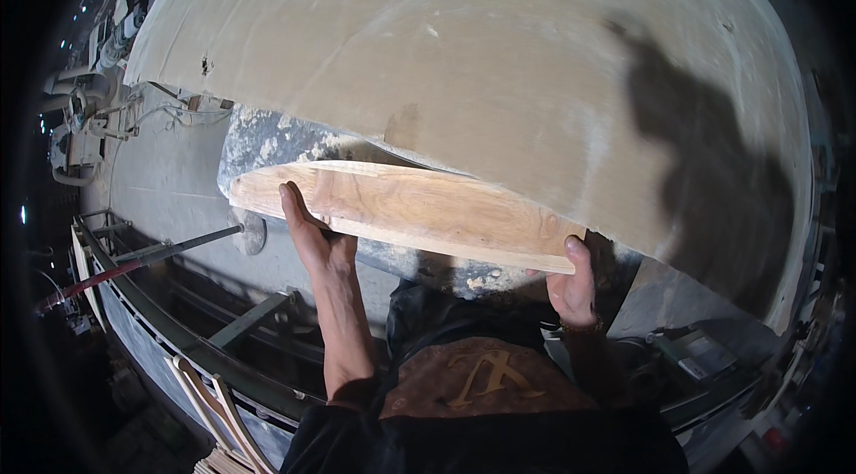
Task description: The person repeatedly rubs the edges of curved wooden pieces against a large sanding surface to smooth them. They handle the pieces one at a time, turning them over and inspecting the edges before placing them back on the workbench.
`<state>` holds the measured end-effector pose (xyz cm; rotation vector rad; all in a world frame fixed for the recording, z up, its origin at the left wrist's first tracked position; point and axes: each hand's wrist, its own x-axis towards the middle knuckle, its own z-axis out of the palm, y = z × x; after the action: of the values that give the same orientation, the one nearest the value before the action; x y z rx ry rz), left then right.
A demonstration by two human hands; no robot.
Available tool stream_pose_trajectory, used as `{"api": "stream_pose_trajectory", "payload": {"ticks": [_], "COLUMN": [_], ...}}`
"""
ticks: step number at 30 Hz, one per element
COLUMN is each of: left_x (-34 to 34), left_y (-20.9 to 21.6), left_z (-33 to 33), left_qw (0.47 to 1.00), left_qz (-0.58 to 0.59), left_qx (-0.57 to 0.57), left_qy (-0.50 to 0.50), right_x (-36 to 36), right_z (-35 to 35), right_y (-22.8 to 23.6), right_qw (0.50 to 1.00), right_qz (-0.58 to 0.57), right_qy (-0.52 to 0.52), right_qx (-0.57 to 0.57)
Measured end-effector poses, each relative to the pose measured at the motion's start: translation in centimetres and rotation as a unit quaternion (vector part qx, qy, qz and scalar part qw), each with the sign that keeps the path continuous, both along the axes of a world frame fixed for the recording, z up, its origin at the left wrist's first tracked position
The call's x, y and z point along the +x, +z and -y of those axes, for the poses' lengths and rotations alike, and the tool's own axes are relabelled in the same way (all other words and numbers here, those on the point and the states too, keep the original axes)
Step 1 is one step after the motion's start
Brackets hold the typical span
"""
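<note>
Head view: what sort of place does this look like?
Most likely a woodworking shop: the left hand and right hand hold a long, tapered wooden board, curved wooden pieces sit at the lower left, and what looks like machinery stands at the upper left.

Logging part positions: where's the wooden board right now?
Head view, centre: the wooden board is held between the left hand and right hand, along the large beige sheet's lower edge.

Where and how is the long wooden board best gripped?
Probably near both ends, from the person's side: the wooden board is long and narrow, and one long edge faces that way. The left hand and right hand hold it so.
</note>
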<state>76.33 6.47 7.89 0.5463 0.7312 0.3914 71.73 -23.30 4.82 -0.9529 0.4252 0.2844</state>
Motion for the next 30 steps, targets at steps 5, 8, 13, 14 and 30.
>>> {"api": "stream_pose_trajectory", "payload": {"ticks": [5, 8, 13, 14, 30], "left_x": [0.0, 0.0, 0.0, 0.0, 0.1], "left_y": [-0.3, -0.4, -0.2, -0.2, 0.2], "left_z": [-0.6, -1.0, -1.3, -1.4, -3.6], "left_qw": [1.0, 1.0, 1.0, 1.0, 1.0], "left_qz": [0.013, 0.004, -0.007, -0.01, -0.011], "left_qx": [-0.005, -0.002, -0.001, -0.003, 0.008], "left_qy": [-0.005, -0.001, 0.006, 0.006, 0.024], "right_x": [0.1, 0.1, 0.1, 0.2, 0.5], "right_z": [-0.3, -0.5, -0.8, -0.9, -3.4], "right_y": [0.4, 0.5, 0.7, 0.6, -0.4], "right_qw": [1.0, 0.999, 0.999, 0.999, 1.0], "right_qz": [-0.004, -0.009, -0.013, -0.017, -0.013], "right_qy": [0.023, 0.025, 0.028, 0.028, -0.019], "right_qx": [-0.007, -0.019, -0.02, -0.022, -0.019]}}
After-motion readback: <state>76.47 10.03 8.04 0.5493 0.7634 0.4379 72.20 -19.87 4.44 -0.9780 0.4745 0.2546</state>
